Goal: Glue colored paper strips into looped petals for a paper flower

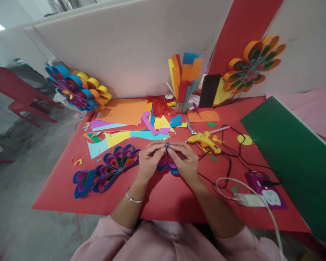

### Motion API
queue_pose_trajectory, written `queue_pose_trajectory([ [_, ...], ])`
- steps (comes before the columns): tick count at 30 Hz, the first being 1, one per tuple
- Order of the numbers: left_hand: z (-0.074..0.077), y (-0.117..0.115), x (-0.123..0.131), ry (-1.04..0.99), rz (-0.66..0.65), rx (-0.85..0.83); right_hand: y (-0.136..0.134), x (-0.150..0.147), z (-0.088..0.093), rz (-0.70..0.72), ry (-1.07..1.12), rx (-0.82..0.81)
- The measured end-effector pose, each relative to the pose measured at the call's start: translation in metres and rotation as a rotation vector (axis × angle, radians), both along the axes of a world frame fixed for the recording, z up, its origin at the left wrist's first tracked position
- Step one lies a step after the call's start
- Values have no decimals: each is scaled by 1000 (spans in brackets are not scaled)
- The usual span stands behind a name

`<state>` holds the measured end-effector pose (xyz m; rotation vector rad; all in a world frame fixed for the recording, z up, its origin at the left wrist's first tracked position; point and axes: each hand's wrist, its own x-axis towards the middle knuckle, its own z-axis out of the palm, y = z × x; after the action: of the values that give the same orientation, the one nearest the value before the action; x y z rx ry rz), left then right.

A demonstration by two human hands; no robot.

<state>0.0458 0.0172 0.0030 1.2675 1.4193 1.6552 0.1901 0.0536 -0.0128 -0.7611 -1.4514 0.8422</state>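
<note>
Both my left hand [153,159] and my right hand [185,159] pinch the gathered tip of a looped paper petal piece [174,168] in front of me. Its blue and purple loops hang down between my palms, partly hidden by the fingers. Left of my left hand lies a half flower of paper loops [118,161] in blue, purple, green and orange. A smaller petal cluster [83,182] touches its left end. Beyond my right hand, a yellow glue gun [205,141] rests on its side on the red table [163,199].
Paper scraps and sheets [122,112] cover the back left. A cup [181,106] holds paper strips, with a phone [210,90] upright beside it. Black cable loops run to a purple power strip [266,190]. A green board [290,159] lies right; finished flowers [70,87] stand at back left.
</note>
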Motion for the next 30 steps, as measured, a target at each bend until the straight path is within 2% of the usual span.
queue_pose_trajectory([
  [17, -6, 1, -1, -23, -3, 8, 0, -1, -2, -3, -7, -7],
  [30, -2, 1, 0, -10, 0, -13, 0, -1, -3, 0, 6, -20],
])
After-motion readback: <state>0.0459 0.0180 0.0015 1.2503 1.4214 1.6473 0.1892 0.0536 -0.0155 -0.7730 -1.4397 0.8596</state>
